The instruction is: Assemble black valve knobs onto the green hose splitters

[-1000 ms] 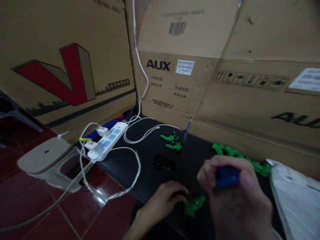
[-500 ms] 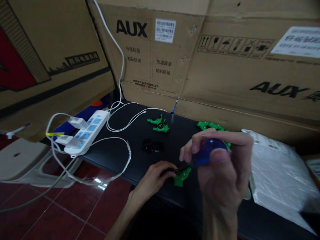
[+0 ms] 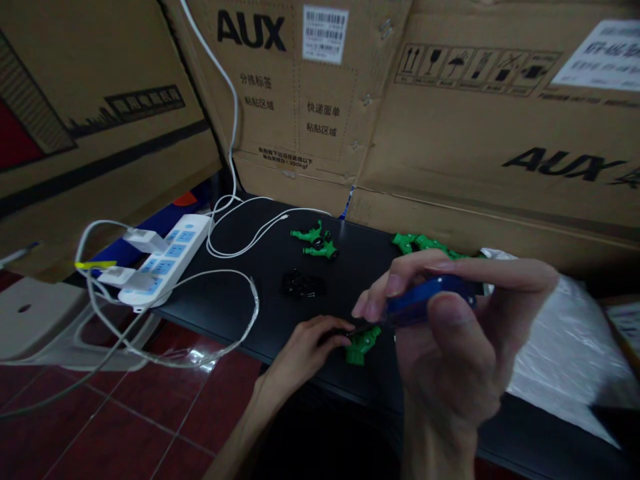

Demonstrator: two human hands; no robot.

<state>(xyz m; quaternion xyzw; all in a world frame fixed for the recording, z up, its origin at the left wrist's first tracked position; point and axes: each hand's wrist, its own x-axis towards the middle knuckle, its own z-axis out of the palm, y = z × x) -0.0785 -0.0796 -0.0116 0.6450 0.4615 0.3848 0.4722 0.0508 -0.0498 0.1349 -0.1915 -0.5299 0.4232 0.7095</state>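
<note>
My right hand (image 3: 460, 327) grips the blue handle of a screwdriver (image 3: 425, 300), its dark shaft angled down to the left. The shaft reaches a green plastic branched fitting (image 3: 361, 348) near the table's front edge. At the fitting's left side, my left hand (image 3: 313, 343) pinches a small black part between thumb and fingers; the fingertips hide much of it. Whether the screwdriver tip sits in a screw is too dark to tell. Beyond my left hand lies a pile of small black parts (image 3: 303, 285).
Two green fittings with black pieces (image 3: 320, 245) lie farther back; more green fittings (image 3: 415, 243) rest against the cardboard (image 3: 450, 133). At left are a white power strip (image 3: 170, 260) and looped cables (image 3: 253, 303). Clear plastic packaging (image 3: 570, 353) covers the right side.
The camera view has shifted slightly. My right hand has tilted the screwdriver handle flatter, its back end moving right. My left hand keeps its pinch beside the green fitting.
</note>
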